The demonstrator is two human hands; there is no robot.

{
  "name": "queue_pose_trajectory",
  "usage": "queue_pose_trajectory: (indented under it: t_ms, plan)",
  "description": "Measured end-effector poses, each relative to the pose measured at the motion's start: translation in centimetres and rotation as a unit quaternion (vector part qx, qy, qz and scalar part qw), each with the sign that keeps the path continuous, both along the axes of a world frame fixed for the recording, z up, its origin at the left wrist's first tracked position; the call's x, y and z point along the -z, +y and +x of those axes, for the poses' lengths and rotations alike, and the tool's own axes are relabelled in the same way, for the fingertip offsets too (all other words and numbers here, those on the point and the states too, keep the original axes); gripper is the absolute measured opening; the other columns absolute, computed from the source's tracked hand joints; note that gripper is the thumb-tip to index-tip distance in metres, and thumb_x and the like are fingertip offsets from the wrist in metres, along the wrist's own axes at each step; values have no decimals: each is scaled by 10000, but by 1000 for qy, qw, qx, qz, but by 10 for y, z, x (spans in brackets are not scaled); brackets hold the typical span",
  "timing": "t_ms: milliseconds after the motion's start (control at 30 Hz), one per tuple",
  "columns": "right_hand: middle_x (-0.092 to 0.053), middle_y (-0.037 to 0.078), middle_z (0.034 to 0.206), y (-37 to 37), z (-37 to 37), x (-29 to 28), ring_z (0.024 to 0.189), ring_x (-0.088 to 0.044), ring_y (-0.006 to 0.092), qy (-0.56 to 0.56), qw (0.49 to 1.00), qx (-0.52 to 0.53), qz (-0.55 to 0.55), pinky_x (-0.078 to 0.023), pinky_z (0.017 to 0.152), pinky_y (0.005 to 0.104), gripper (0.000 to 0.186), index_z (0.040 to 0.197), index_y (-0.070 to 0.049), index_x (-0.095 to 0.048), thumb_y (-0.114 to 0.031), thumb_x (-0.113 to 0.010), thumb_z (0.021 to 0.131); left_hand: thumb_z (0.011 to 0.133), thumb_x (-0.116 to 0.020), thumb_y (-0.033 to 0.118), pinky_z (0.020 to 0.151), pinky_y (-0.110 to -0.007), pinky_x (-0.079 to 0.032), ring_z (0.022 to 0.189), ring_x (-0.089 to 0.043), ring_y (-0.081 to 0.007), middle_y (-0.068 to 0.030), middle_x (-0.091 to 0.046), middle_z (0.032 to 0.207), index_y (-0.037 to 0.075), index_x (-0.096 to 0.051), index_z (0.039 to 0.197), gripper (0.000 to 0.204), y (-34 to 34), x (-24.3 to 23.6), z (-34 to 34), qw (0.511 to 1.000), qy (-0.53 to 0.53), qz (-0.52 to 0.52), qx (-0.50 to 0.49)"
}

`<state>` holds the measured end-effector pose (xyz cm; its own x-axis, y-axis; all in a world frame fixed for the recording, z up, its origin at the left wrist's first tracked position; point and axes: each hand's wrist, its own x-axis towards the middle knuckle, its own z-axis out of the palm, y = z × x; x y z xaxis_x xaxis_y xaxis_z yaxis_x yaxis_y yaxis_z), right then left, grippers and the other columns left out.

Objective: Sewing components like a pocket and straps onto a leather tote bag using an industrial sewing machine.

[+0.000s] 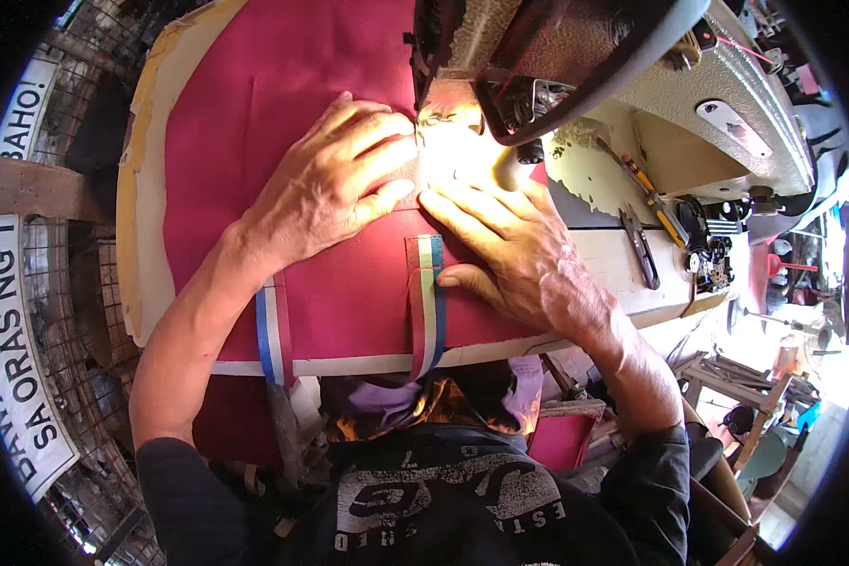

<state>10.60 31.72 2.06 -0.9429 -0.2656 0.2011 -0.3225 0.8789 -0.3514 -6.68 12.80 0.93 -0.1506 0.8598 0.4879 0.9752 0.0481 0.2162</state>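
A sheet of maroon fabric (pixel 349 321) spreads over the table under the head of a sewing machine (pixel 481 57). My left hand (pixel 335 184) rests on it just left of the needle area, fingers bent a little and thumb pointing right. Flat on the fabric to the right lies my right hand (pixel 514 245), its fingers stretched toward the brightly lit spot by the needle. Near its thumb, a striped strap (pixel 426 302) in blue, pale and red runs down over the front edge. A second striped strap (pixel 274 330) hangs below my left forearm. Glare hides the stitching point.
Right of the fabric, on the machine bed, lie thread snips (pixel 640 247) and a yellow-and-black handled tool (pixel 665 215). Beside them sits a black bobbin winder (pixel 712 255). A wire mesh wall with signs (pixel 24 358) stands at the left; wooden stands (pixel 755 415) are at the lower right.
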Motion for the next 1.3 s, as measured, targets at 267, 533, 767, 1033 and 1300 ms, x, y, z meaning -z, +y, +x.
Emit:
queue_pose_trajectory:
  t_ms: [267, 533, 767, 1033, 1300]
  plan:
    - [-587, 144, 1385, 3, -5, 8, 1321, -502, 317, 9, 1000, 6, -5, -357, 1107, 463, 686, 1425, -63, -553, -504, -642, 907, 851, -730, 137, 1016, -437, -497, 1102, -616, -259, -86, -659, 1069, 19, -694, 999, 192, -4, -1, -5, 998, 43, -6, 55]
    - [-575, 162, 1403, 10, -3, 9, 1323, -503, 330, 27, 999, -7, -29, -361, 1113, 485, 651, 1412, -48, -565, -448, -680, 911, 816, -749, 77, 912, -384, -560, 1028, -644, -270, -72, -701, 1047, 22, -728, 1049, 241, -10, 3, -6, 993, -28, 6, 114]
    - [-589, 176, 1387, 13, 1, 12, 1313, -520, 355, 31, 988, 49, -144, -392, 1117, 480, 610, 1374, -43, -590, -352, -761, 876, 796, -773, 43, 881, -411, -562, 1009, -643, -294, -95, -677, 1050, 21, -719, 1066, 276, -8, 2, -7, 993, -20, -13, 119]
    - [-612, 143, 1351, 7, -1, 12, 1268, -536, 343, 62, 997, 2, -45, -391, 1094, 478, 552, 1341, -58, -627, -387, -714, 907, 782, -792, 68, 855, -399, -556, 946, -638, -276, -86, -657, 983, 20, -718, 1018, 252, -5, -4, 5, 995, -28, 5, 99]
    - [-597, 124, 1413, 9, 2, 12, 1304, -532, 340, 59, 997, 3, -45, -377, 1115, 479, 548, 1365, -77, -623, -355, -727, 905, 774, -773, 87, 812, -381, -523, 880, -621, -249, -71, -640, 923, 36, -691, 921, 176, 3, -14, 26, 998, 48, -20, 19]
